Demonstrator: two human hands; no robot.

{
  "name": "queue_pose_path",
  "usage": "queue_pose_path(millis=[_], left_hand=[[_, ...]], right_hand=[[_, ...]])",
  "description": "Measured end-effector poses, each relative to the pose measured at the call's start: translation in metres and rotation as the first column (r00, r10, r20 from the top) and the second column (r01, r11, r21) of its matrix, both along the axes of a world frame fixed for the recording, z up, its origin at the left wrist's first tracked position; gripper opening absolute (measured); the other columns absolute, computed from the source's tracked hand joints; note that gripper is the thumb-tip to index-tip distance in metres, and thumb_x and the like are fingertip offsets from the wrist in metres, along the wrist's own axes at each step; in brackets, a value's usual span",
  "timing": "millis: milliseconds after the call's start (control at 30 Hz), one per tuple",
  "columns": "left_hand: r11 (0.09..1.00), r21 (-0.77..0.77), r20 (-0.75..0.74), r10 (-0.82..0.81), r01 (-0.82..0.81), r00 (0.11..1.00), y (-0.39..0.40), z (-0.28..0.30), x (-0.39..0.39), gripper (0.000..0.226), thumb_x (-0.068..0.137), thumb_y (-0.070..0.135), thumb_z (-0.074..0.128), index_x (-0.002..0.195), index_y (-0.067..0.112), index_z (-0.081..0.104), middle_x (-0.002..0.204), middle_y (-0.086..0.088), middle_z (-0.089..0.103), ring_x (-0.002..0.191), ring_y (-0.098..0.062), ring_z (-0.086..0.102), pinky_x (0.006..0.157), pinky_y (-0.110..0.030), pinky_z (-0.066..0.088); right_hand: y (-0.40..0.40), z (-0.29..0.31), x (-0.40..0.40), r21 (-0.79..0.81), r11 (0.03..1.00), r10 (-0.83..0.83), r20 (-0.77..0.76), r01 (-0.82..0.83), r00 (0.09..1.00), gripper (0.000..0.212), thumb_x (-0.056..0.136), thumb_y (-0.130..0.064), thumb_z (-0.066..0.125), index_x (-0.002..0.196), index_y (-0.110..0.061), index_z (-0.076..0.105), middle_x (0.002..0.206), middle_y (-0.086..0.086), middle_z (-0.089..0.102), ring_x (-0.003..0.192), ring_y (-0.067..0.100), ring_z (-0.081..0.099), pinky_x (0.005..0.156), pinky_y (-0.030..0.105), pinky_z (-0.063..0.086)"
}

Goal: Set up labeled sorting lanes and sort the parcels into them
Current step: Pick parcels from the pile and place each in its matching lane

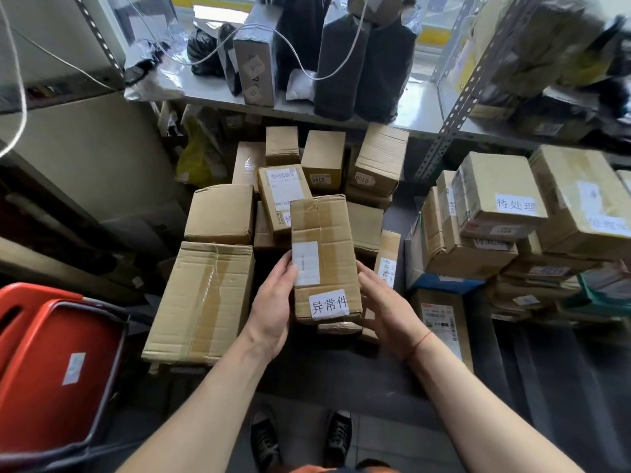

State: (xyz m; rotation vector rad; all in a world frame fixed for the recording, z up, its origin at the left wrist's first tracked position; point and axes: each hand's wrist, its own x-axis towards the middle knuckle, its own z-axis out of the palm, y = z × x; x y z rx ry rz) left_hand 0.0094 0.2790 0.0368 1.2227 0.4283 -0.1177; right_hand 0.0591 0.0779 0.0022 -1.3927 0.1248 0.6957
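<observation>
A: What takes the most place here?

B: The metal shelf (341,121) across the back, with dark bags and a tall box on it. Under it is a pile of cardboard parcels (218,215), and at the right a second stack (502,196) with a white label on top. At the left stands a red cart (51,353).

A: And the parcel with the label?

B: The long parcel (322,254) is between both hands, above the pile, with its handwritten label (329,303) at the near end.

A: How do the hands hold it?

B: The left hand (273,308) grips its left edge, thumb on top. The right hand (386,308) holds the right side, fingers curled under it.
</observation>
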Motion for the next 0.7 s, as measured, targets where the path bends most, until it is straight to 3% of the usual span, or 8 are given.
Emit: queue_pose_path(millis=[67, 167, 233, 367, 567, 700], left_hand=[[0.999, 0.046, 0.02, -0.011, 0.01, 1.0, -0.001, -0.003, 0.0, 0.034, 0.113, 0.029, 0.046, 0.145, 0.034, 0.057, 0.13, 0.007, 0.074, 0.121, -0.011, 0.07, 0.098, -0.034, 0.058], [0.998, 0.066, 0.016, -0.013, 0.012, 1.0, -0.004, -0.004, 0.0, 0.036, 0.112, 0.025, 0.048, 0.145, 0.036, 0.057, 0.13, 0.011, 0.073, 0.119, -0.007, 0.07, 0.086, -0.021, 0.06], [0.996, 0.082, 0.007, -0.02, 0.019, 1.0, -0.006, -0.002, 0.0, 0.037, 0.112, 0.025, 0.048, 0.147, 0.034, 0.056, 0.131, 0.01, 0.073, 0.119, -0.007, 0.07, 0.085, -0.021, 0.06], [0.989, 0.138, -0.014, -0.05, 0.051, 0.999, -0.013, 0.008, -0.003, 0.033, 0.112, 0.026, 0.047, 0.138, 0.04, 0.062, 0.124, 0.014, 0.075, 0.113, -0.001, 0.07, 0.078, -0.017, 0.059], [0.974, 0.216, -0.062, -0.055, 0.067, 0.997, -0.036, 0.011, -0.022, 0.033, 0.11, 0.025, 0.051, 0.136, 0.041, 0.063, 0.12, 0.022, 0.074, 0.107, 0.009, 0.068, 0.077, -0.015, 0.055], [0.963, 0.267, -0.059, -0.028, 0.043, 0.998, -0.058, 0.009, -0.036, 0.037, 0.11, 0.021, 0.053, 0.141, 0.04, 0.061, 0.126, 0.022, 0.073, 0.114, 0.005, 0.068, 0.088, -0.023, 0.058]], right_hand=[[-0.005, 0.002, 0.004, -0.015, 0.999, 0.043, -0.01, -0.043, 0.999, 0.051, 0.099, -0.059, 0.064, 0.147, -0.044, 0.056, 0.143, -0.003, 0.066, 0.136, 0.023, 0.059, 0.113, 0.061, 0.046], [-0.009, 0.002, 0.007, 0.01, 0.999, 0.036, 0.004, -0.036, 0.999, 0.056, 0.097, -0.038, 0.075, 0.148, -0.031, 0.056, 0.14, 0.002, 0.068, 0.132, 0.027, 0.064, 0.109, 0.061, 0.051], [-0.01, 0.003, 0.005, 0.018, 1.0, 0.01, 0.019, -0.01, 1.0, 0.06, 0.094, -0.031, 0.077, 0.15, -0.032, 0.054, 0.137, 0.003, 0.07, 0.128, 0.027, 0.067, 0.104, 0.058, 0.055], [-0.019, 0.005, -0.002, -0.019, 1.0, 0.023, 0.06, -0.022, 0.998, 0.066, 0.09, -0.036, 0.079, 0.146, -0.05, 0.047, 0.133, 0.0, 0.072, 0.122, 0.022, 0.07, 0.103, 0.056, 0.056], [-0.048, 0.002, -0.005, -0.055, 0.987, 0.156, 0.064, -0.153, 0.986, 0.072, 0.091, -0.035, 0.077, 0.155, -0.043, 0.045, 0.139, -0.004, 0.069, 0.129, 0.021, 0.066, 0.113, 0.06, 0.047], [-0.07, -0.004, -0.018, -0.002, 0.996, 0.084, 0.067, -0.084, 0.994, 0.068, 0.09, -0.025, 0.077, 0.152, -0.038, 0.052, 0.144, 0.001, 0.065, 0.128, 0.024, 0.067, 0.103, 0.061, 0.055]])
